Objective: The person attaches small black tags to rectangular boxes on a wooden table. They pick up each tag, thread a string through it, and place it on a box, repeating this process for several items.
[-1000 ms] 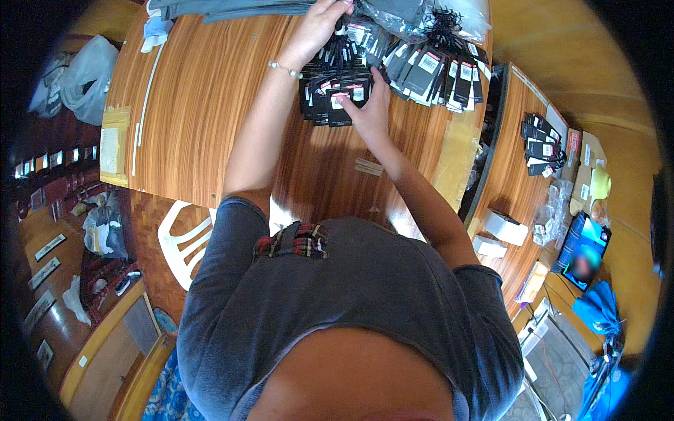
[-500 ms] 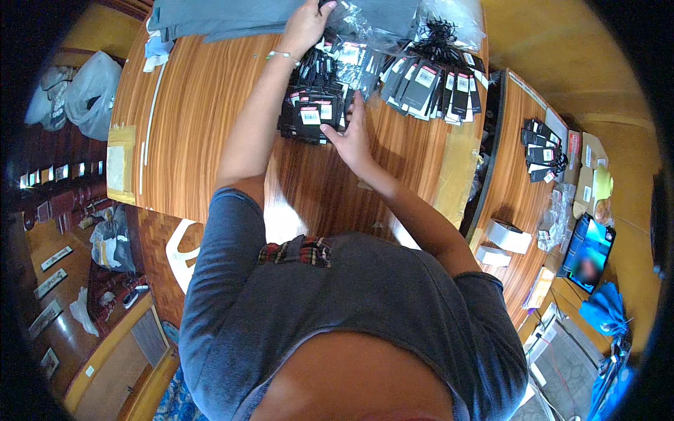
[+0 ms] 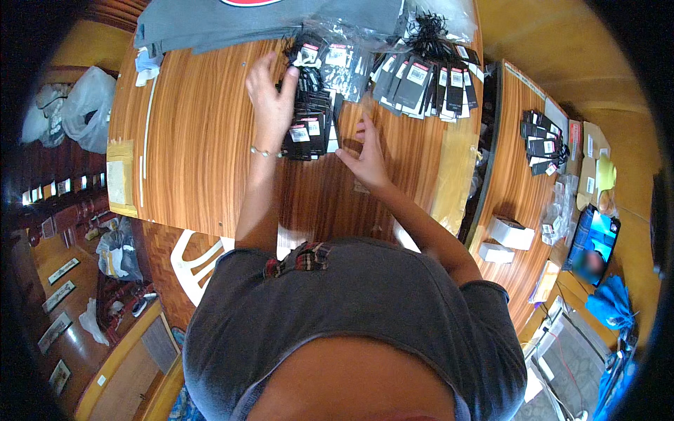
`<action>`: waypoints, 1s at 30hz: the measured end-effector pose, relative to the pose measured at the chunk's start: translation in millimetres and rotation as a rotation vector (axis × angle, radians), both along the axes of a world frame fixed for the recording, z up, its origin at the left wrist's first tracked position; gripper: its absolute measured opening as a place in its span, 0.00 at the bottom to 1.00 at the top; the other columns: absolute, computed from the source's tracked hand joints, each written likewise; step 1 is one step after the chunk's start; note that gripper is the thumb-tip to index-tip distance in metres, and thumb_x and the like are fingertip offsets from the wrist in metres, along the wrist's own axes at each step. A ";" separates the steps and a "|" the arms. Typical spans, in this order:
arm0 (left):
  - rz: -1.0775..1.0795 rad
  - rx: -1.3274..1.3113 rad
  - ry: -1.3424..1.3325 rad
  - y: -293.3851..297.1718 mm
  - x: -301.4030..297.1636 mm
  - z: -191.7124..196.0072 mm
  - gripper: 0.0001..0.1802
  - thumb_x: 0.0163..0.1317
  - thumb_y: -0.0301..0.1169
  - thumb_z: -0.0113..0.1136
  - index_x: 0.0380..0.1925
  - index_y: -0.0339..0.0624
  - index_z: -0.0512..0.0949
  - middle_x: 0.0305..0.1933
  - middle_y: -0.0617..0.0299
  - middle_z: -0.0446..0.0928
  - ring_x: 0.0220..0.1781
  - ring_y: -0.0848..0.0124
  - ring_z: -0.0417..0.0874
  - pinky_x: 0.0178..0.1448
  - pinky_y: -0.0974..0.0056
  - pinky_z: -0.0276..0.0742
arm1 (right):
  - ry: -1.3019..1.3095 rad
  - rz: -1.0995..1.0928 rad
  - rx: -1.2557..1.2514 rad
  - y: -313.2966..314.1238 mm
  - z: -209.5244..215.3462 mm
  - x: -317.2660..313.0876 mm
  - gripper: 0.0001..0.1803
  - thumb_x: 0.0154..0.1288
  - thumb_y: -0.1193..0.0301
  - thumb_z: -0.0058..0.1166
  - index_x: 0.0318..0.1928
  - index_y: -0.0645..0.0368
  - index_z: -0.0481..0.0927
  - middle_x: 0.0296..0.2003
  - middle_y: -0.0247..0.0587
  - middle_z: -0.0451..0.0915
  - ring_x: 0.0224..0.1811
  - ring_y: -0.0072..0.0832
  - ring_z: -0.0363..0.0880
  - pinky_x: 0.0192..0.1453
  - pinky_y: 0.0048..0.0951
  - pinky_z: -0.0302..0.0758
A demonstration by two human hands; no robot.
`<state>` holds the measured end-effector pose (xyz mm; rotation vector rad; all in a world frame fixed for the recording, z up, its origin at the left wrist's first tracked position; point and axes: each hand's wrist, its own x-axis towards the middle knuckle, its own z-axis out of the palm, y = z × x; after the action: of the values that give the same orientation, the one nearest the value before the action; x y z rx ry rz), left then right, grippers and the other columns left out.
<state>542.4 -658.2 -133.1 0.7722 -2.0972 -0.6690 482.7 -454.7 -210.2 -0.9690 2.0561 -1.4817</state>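
Note:
A stack of black hang tags [image 3: 309, 130] with white-and-red labels lies on the wood-grain table, its black strings bunched at the far end. Left of those strings is my left hand [image 3: 270, 95], fingers spread and nothing visible in it. My right hand [image 3: 366, 158] is at the near right side of the stack, thumb and fingers apart, the thumb close to the tags' edge. Beyond the stack, more tags [image 3: 337, 55] show, some under a clear plastic bag [image 3: 354, 67]. Farther right, a fan of similar tags [image 3: 421, 84] lies with its strings heaped at the back.
Grey fabric [image 3: 203, 24] with part of a red-and-white print covers the table's far edge. On a side table at right are another tag bundle [image 3: 542, 144], small white boxes [image 3: 509, 233] and a lit screen [image 3: 593, 245]. A white plastic chair [image 3: 189, 263] stands at lower left.
My left hand has drawn back from the far plastic bag and fabric to beside the strings, its fingers opening. My right hand has shifted slightly nearer, off the tag stack.

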 end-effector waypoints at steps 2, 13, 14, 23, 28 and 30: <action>0.064 0.029 -0.187 16.7 3.3 -12.5 0.28 0.59 0.47 0.52 0.51 0.36 0.68 0.54 0.46 0.67 0.60 0.52 0.61 0.63 0.51 0.51 | 0.024 0.032 -0.028 0.5 0.3 3.4 0.50 0.46 0.74 0.64 0.66 0.57 0.47 0.49 0.46 0.62 0.48 0.34 0.65 0.51 0.33 0.69; 0.031 0.160 -0.336 -11.2 -20.1 -5.4 0.19 0.54 0.43 0.57 0.34 0.37 0.78 0.36 0.53 0.75 0.39 0.59 0.73 0.47 0.59 0.67 | -0.104 0.047 0.012 10.5 -0.5 0.0 0.44 0.49 0.76 0.62 0.64 0.59 0.51 0.48 0.44 0.62 0.46 0.30 0.66 0.48 0.29 0.71; -0.043 0.311 -0.226 -21.8 -21.2 -19.2 0.17 0.55 0.40 0.57 0.34 0.36 0.78 0.33 0.54 0.75 0.36 0.63 0.73 0.45 0.62 0.67 | -0.052 0.058 -0.002 12.8 -4.6 -4.0 0.43 0.50 0.76 0.61 0.64 0.59 0.51 0.47 0.43 0.62 0.46 0.30 0.66 0.49 0.29 0.71; -0.341 0.952 0.218 -59.3 -42.8 -2.9 0.08 0.64 0.31 0.49 0.29 0.39 0.73 0.24 0.67 0.72 0.27 0.77 0.70 0.37 0.72 0.66 | -0.085 0.016 -0.038 28.3 -14.1 -8.8 0.40 0.49 0.79 0.59 0.62 0.60 0.54 0.47 0.45 0.63 0.43 0.31 0.68 0.42 0.28 0.73; -0.352 1.143 0.417 -85.0 -50.6 6.5 0.06 0.65 0.31 0.47 0.34 0.40 0.70 0.20 0.70 0.64 0.19 0.80 0.62 0.24 0.73 0.61 | -0.084 0.023 0.044 34.4 -21.7 -10.8 0.32 0.53 0.79 0.52 0.59 0.61 0.58 0.45 0.50 0.66 0.47 0.36 0.69 0.46 0.33 0.71; -0.346 1.008 0.386 -89.1 -60.4 13.1 0.06 0.65 0.32 0.47 0.34 0.41 0.70 0.20 0.71 0.64 0.18 0.82 0.60 0.22 0.74 0.58 | 0.083 0.058 0.081 35.4 -24.6 -10.7 0.29 0.54 0.78 0.49 0.58 0.61 0.59 0.45 0.53 0.67 0.49 0.41 0.69 0.50 0.36 0.69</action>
<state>482.0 -747.3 -120.0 0.6942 -1.4622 -1.9619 472.0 -419.3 -234.8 -1.0643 2.1101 -1.3393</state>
